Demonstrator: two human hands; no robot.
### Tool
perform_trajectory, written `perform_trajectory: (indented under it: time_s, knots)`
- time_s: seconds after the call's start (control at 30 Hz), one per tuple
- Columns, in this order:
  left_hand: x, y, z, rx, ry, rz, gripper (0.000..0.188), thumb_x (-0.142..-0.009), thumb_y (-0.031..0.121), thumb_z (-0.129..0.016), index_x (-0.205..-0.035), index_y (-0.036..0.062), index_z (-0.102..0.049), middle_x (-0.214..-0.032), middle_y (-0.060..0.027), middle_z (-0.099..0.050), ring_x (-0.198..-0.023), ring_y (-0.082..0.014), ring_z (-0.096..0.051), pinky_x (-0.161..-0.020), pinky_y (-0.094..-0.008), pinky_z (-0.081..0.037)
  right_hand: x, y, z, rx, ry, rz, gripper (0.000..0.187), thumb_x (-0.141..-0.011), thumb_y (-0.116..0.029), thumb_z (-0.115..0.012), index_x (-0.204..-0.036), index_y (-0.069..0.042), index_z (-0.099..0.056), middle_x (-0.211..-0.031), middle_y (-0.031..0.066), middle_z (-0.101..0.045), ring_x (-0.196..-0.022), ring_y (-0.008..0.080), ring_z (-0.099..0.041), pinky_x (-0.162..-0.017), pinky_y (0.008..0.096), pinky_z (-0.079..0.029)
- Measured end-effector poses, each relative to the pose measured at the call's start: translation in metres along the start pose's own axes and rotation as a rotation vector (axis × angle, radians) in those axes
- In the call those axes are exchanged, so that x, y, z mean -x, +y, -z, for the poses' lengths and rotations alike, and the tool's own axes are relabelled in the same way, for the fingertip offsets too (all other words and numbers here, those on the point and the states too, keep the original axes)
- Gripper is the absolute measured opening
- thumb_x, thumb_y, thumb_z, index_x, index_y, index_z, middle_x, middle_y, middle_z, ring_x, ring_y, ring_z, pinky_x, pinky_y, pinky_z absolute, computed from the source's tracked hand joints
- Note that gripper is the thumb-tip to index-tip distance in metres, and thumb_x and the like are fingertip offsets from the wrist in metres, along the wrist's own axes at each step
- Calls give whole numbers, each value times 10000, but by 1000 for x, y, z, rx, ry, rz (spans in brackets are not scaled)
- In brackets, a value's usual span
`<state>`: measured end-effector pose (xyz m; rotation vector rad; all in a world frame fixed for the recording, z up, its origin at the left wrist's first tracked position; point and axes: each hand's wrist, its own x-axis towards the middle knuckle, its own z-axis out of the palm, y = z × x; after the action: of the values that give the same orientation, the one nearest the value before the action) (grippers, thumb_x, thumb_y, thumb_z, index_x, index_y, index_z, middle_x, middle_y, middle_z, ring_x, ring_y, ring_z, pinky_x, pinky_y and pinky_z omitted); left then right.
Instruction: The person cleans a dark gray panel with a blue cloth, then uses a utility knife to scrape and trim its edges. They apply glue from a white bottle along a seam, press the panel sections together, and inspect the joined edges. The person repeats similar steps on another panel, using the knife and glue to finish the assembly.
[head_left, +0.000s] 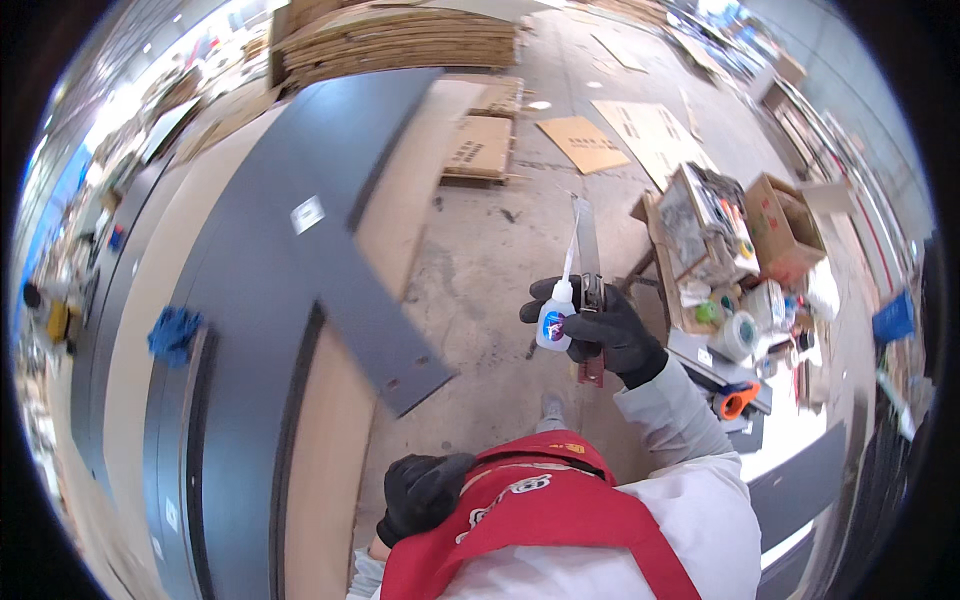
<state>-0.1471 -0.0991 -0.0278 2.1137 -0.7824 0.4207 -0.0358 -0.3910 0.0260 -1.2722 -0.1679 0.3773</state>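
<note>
My right hand [625, 335], in a black glove, is closed around two things in front of me. One is a small white squeeze bottle [553, 328] with a long thin nozzle pointing up. Beside it is a tool with a long flat grey blade [587, 240], a metal clasp and a red lower end; its exact kind is unclear. My left hand [425, 495], also black-gloved, lies curled against the red apron [560, 500] at my waist. Whatever its fingers hold, if anything, is hidden.
Dark grey panels [240, 300] are stacked at my left, one narrow piece [375, 335] jutting toward me. A blue cloth [175, 335] lies on them. At right, a cluttered bench bears a tape roll [738, 335] and an orange-handled tool [738, 400]. Cardboard [583, 143] lies on the floor ahead.
</note>
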Motion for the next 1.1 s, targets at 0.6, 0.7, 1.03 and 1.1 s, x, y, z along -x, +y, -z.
perform_trajectory:
  time_s: [0.6,0.7,1.03,1.1]
  knots:
    - [-246,35,-279,380,-537,210,250,-829,21,-594,-1072,54,-637,-936,-118,-680,-830,-259,-659,-729,-333,-510,93,15,291,26,926,124,326,-834,-201,-680,-1084,-14,-584,-912,53,-649,-708,96,-572,-612,238,-468]
    - [-257,43,-291,382,-674,110,251,-841,47,-588,-1088,62,-634,-956,-114,-683,-847,-268,-660,-735,-339,-513,87,28,331,380,1189,168,307,-816,-260,-687,-996,-23,-611,-822,49,-620,-694,132,-560,-639,287,-444]
    - [-263,35,-288,346,-651,20,244,-851,95,-585,-1089,77,-634,-963,-98,-682,-858,-283,-653,-742,-354,-514,64,14,365,1156,1363,222,365,-800,-320,-665,-1014,-28,-616,-804,116,-613,-722,274,-605,-629,376,-460]
    - [-261,31,-281,326,-629,15,242,-854,99,-582,-1090,77,-633,-961,-100,-682,-854,-280,-654,-739,-353,-515,59,11,365,1143,1333,176,362,-795,-317,-669,-1013,-31,-622,-801,115,-613,-724,273,-604,-632,376,-462]
